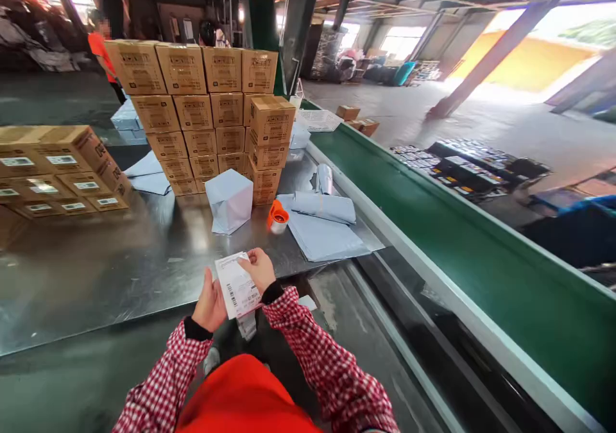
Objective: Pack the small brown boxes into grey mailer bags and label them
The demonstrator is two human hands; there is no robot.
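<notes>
Metal table [144,263] | cardboard boxes [185,117], white-wrapped parcel [230,201], orange tape dispenser [278,217], pale mailer bags [323,224]

The surface [158,247] looks like smooth metal with a glossy, reflective finish (a little scuffed in places), while the stacked boxes [192,109] on it are matt brown cardboard crossed by shiny clear plastic tape. The wrapped parcel [230,201] and the flat bags [322,234] have a pale, smooth plastic look with a soft sheen, and the tape dispenser [277,216] is bright orange plastic. The labels [238,285] appear to be smooth white paper, the checked sleeves [308,330] are matt woven cloth, and the conveyor belt [414,208] is smooth green with a dull shine.
</notes>
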